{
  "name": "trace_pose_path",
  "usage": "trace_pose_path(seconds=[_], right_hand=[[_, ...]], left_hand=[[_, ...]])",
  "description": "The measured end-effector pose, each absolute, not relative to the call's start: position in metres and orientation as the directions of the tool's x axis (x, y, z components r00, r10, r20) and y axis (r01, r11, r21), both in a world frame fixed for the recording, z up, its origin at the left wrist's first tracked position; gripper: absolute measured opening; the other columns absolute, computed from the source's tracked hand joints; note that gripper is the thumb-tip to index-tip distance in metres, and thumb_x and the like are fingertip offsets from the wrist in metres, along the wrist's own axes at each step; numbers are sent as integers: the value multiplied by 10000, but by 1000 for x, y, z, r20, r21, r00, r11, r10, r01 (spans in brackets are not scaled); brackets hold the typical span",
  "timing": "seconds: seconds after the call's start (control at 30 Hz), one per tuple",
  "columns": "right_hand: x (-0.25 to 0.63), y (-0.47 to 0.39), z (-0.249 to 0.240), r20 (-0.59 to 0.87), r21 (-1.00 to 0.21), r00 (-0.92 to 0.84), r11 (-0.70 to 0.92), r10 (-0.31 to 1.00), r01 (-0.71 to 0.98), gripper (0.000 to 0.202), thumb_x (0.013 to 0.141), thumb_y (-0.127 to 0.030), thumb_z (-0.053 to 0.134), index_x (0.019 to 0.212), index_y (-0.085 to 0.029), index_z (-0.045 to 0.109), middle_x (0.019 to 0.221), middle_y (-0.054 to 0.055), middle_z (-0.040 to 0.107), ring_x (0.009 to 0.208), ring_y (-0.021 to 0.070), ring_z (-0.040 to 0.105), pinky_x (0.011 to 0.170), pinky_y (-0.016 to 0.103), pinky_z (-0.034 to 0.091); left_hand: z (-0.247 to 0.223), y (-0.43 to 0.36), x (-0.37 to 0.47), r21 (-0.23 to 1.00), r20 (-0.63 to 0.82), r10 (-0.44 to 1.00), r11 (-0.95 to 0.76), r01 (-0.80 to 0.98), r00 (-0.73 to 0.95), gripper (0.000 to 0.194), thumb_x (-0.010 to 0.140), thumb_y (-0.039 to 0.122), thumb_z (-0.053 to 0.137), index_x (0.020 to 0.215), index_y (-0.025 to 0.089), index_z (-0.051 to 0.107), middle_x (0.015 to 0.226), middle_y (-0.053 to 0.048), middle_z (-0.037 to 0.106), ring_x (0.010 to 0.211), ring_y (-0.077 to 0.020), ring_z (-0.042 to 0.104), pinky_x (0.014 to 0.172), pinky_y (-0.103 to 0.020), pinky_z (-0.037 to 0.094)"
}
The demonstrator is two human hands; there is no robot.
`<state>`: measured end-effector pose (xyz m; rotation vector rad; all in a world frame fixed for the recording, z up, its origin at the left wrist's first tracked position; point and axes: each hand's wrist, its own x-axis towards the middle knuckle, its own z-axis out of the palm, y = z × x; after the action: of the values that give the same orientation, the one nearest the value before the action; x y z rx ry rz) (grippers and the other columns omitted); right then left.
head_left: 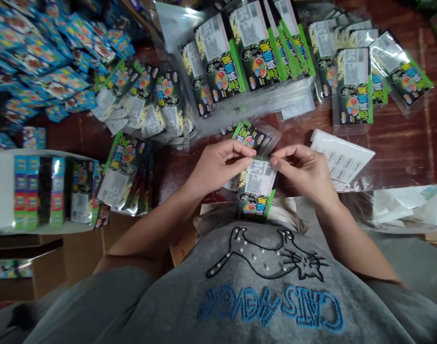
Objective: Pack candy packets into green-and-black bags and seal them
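A black and green candy packet (256, 188) with a white label hangs between my two hands, close to my shirt. My left hand (222, 165) pinches its top left corner between thumb and fingers. At the top right corner, my right hand (304, 169) grips the same packet in a pinch. Just beyond my fingers, a few similar packets (252, 136) lie overlapped on the table. To the right of my right hand rests a white sheet of oval stickers (342, 155).
A large clear bag (190, 114) with several packets lies at the back middle, and more packets (353, 91) lie at the back right. Small blue packs (42, 57) are heaped at the left. A white box (1, 191) holds stacked colourful packs. Cardboard (85, 253) stands below left.
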<state>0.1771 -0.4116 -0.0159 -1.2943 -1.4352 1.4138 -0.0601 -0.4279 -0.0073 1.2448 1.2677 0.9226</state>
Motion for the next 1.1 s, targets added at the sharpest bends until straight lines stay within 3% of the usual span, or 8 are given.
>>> trace_pose_path(seconds=[0.2, 0.4, 0.57, 0.7, 0.8, 0.9, 1.0, 1.1], right_hand=[[185, -403, -20, -191, -975, -208, -160, 959, 155, 276, 828, -499, 917, 859, -239, 831, 861, 17, 825, 759, 171, 724, 738, 335, 623], [205, -408, -18, -69, -992, -309, -32, 949, 124, 164, 914, -464, 864, 918, -300, 870, 1017, 18, 858, 952, 201, 790, 954, 400, 646], [216, -417, -25, -9, -992, -295, 29, 956, 122, 221, 899, -461, 881, 1039, -293, 849, 1112, 44, 842, 1052, 215, 780, 977, 405, 647], [223, -423, -33, 44, -974, -299, 107, 953, 198, 203, 956, -447, 820, 1084, -289, 804, 1136, 53, 812, 1087, 227, 761, 1003, 435, 636], [257, -415, -33, 182, -890, -247, 267, 952, 370, 275, 979, -438, 788, 1230, -327, 763, 1289, 75, 771, 1263, 287, 700, 1115, 529, 577], [315, -398, -36, 267, -707, -164, 309, 950, 636, 554, 905, -490, 862, 1407, -339, 684, 1502, 130, 673, 1442, 378, 569, 1237, 618, 432], [358, -386, -45, 154, -623, -215, 264, 964, 736, 639, 790, -549, 941, 1327, -280, 723, 1362, 156, 746, 1312, 417, 632, 1170, 639, 448], [361, -385, -46, 58, -739, -207, 181, 977, 649, 477, 824, -537, 903, 1181, -261, 747, 1106, 75, 796, 1010, 304, 723, 950, 507, 576]], left_hand=[[-10, -405, -58, 920, -383, 899, 392, -1, 212, 129, 797, 254, 837, 876, 165, 787, 943, -70, 818, 821, -177, 754, 784, -336, 613], [-18, -393, -55, 841, -491, 819, 534, -83, 296, 214, 793, 340, 880, 884, 166, 795, 962, -81, 825, 845, -200, 771, 793, -369, 629], [-14, -394, -42, 952, -299, 899, 302, 41, 321, 315, 793, 422, 915, 966, 181, 810, 1002, -69, 836, 903, -191, 788, 862, -356, 641], [-19, -397, -39, 984, -156, 927, 116, 136, 342, 274, 815, 413, 907, 928, 192, 792, 1086, -79, 838, 995, -203, 794, 950, -375, 638], [-31, -393, -52, 959, -100, 937, 1, 284, 335, 192, 899, 391, 829, 923, 207, 777, 1078, -81, 830, 1001, -210, 782, 977, -396, 621], [-44, -378, -64, 830, 20, 944, -199, 521, 328, 132, 907, 354, 821, 965, 243, 779, 1100, -76, 812, 1086, -265, 747, 1110, -499, 564], [-47, -361, -44, 725, 180, 912, -377, 577, 370, 333, 835, 368, 918, 1118, 270, 773, 1358, -100, 745, 1382, -365, 619, 1293, -618, 384], [-38, -353, 6, 739, 258, 844, -486, 467, 470, 683, 723, 432, 1012, 1314, 261, 714, 1551, -112, 637, 1539, -422, 475, 1334, -648, 302]])
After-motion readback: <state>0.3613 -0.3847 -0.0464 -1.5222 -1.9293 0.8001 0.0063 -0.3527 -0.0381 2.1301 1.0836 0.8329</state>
